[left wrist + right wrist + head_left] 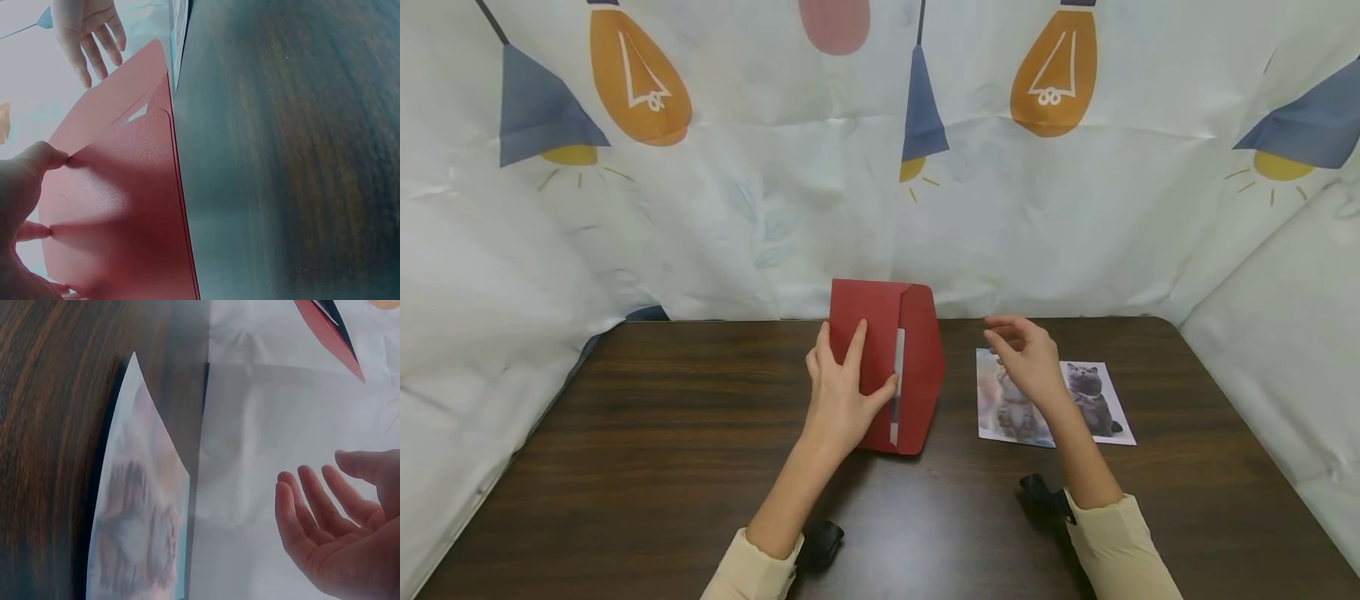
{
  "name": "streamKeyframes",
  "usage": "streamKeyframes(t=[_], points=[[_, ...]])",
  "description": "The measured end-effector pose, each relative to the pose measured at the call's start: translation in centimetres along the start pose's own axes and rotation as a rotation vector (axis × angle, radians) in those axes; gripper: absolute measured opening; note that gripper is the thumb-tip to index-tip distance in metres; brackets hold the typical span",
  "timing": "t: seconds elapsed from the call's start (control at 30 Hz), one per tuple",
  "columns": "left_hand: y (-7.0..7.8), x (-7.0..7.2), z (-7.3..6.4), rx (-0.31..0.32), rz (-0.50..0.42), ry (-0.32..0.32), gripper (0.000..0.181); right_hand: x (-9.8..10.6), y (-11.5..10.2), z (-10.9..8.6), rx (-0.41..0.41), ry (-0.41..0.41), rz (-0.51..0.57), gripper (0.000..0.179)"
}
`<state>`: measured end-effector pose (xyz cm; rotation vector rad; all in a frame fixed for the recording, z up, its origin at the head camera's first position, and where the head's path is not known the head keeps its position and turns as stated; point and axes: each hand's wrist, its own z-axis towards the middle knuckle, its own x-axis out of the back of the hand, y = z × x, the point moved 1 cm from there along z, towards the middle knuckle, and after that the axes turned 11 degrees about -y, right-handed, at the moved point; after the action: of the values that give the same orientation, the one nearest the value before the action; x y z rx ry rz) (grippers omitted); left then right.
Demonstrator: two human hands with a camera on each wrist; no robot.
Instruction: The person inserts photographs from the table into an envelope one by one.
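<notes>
My left hand (841, 404) rests on a red envelope (868, 302) with fingers and thumb spread. Its thumb touches near the envelope's opening, where a white strip (896, 408) shows inside. The envelope's flap (921, 367) is folded out to the right, and its far end overlaps the table's back edge in the head view. My right hand (1030, 362) hovers over two cat picture cards, its fingers loosely bent and holding nothing. One card (1007, 417) has pastel colours; the other (1092, 400) shows a grey cat on white. My right hand and forearm partly cover both.
A dark wooden table (647, 450) lies under everything. Behind it hangs a white curtain (850, 208) printed with lamps and bulbs, which also runs down both sides. Black wrist cameras (822, 546) sit on both wrists.
</notes>
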<state>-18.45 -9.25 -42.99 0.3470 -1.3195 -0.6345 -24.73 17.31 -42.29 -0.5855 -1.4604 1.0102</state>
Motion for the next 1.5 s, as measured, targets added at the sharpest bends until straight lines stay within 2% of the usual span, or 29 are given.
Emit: streamKeyframes(t=[0.7, 1.5], points=[[0.0, 0.2, -0.1, -0.029, -0.012, 0.012, 0.083, 1.2, 0.8, -0.1, -0.103, -0.038, -0.047, 0.042], [-0.2, 0.5, -0.1, -0.067, -0.018, 0.02, 0.083, 2.8, 2.9, -0.2, -0.159, -0.06, -0.068, 0.049]])
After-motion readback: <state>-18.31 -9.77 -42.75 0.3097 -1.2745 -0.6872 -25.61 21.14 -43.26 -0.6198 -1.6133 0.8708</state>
